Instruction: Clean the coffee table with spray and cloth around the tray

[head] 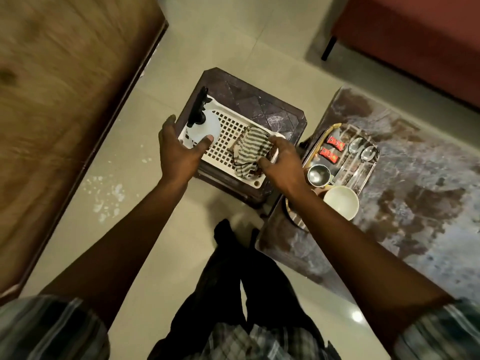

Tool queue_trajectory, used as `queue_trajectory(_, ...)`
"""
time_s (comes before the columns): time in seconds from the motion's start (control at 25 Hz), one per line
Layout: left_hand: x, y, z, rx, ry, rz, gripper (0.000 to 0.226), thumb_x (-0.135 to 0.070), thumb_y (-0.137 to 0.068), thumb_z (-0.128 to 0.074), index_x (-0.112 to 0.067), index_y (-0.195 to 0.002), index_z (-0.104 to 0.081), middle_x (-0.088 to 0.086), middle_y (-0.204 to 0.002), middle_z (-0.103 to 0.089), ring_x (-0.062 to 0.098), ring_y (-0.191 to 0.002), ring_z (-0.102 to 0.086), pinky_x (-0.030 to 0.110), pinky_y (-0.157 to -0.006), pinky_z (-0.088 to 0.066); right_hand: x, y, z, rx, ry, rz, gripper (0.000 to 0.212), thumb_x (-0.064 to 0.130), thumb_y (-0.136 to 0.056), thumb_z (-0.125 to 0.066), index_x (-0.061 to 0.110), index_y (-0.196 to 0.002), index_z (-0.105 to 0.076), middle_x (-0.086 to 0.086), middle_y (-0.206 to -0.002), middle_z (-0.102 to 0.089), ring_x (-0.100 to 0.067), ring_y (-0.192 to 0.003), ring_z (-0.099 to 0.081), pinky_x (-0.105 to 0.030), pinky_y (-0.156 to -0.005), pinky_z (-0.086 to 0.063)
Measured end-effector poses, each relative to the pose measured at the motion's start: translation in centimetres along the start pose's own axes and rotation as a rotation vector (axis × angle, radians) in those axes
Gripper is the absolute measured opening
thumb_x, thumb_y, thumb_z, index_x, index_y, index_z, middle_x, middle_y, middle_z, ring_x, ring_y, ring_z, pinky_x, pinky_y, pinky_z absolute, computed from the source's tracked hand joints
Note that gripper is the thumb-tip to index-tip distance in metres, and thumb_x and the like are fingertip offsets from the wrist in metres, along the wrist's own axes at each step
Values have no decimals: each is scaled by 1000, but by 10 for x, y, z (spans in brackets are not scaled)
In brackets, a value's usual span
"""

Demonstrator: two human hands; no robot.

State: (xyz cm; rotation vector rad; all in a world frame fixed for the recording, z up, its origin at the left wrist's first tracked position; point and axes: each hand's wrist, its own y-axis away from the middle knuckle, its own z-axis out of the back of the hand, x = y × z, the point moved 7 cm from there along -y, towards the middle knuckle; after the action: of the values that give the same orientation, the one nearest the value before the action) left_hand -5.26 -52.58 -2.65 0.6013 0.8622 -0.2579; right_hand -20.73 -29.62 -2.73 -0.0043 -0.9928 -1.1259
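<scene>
A white spray bottle [205, 127] with a black trigger head lies at the left end of a white perforated basket [228, 141]. A striped cloth [249, 152] is bunched at the basket's right end. My left hand [178, 149] is spread open beside the bottle, its thumb tip at the bottle's body. My right hand [284, 162] curves round the cloth's right end, fingers on top and thumb on the near side. The marbled coffee table [415, 193] stands to the right and carries a metal tray [315, 145].
The basket sits on a dark plastic stool [259, 105]. The metal tray holds two red sachets [332, 149], two spoons [362, 152], a steel cup [318, 175] and a white bowl [341, 202]. Wooden furniture [52, 113] stands left, a red sofa [415, 42] far right.
</scene>
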Motion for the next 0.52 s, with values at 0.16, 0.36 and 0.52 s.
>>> queue_trajectory(0.16,-20,-34,-19,153,-169,-184,109,-54,-76,-92,-24,-165,-37,2,-166,-50,21,-151,-51,42,-125,-45,-8,-33,-17,-35,61,-74,77,26,-93,-79,15,-158,-40,-10,-155,-51,-28,-143,-48,-40,-116,-43)
queue_trajectory(0.36,-22,-57,-26,127,-119,-262,59,-45,-86,-84,-23,-138,-69,1,-132,-77,17,-122,-72,49,-110,-58,-8,-51,-34,-34,283,-57,85,35,-85,-84,20,-157,-41,-10,-146,-56,-34,-139,-47,-51,-115,-46)
queue_trajectory(0.52,-25,-57,-30,142,-53,-302,45,-44,-88,-84,-58,-125,-63,-10,-129,-77,12,-125,-72,50,-112,-57,-1,-57,-45,-53,317,-40,64,23,-82,-82,18,-141,-57,-9,-131,-58,-30,-127,-52,-50,-105,-54)
